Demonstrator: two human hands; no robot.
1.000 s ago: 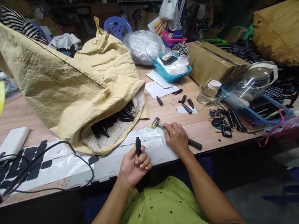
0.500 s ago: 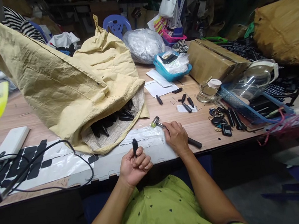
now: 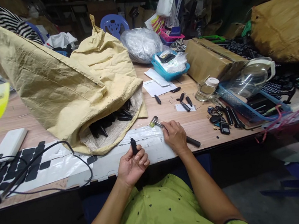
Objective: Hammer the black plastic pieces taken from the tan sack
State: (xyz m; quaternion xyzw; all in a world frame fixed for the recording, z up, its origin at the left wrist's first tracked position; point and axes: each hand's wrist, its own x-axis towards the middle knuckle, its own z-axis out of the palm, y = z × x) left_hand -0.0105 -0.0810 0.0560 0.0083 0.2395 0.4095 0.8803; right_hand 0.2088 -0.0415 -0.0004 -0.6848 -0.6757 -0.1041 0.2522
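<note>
Both hands are working at the bench's (image 3: 198, 123) front edge.
The left hand (image 3: 131, 166) is keeping its grip curled around a small black part (image 3: 134, 145), holding it upright above that edge. The right hand (image 3: 175, 137) is gripping a hammer (image 3: 193, 141) resting on the bench, near the yellow sack (image 3: 69, 83) lying open towards the front edge.

Just one cam here, worn on the person's head, aimed forward and down over the green shirt (image 3: 161, 214) at the table (image 3: 204, 126) edge. It's close in: the left hand (image 3: 131, 165) and right hand (image 3: 174, 136) sit right below the yellow sack (image 3: 70, 87), and clutter stretches off to the sack's right.
</note>
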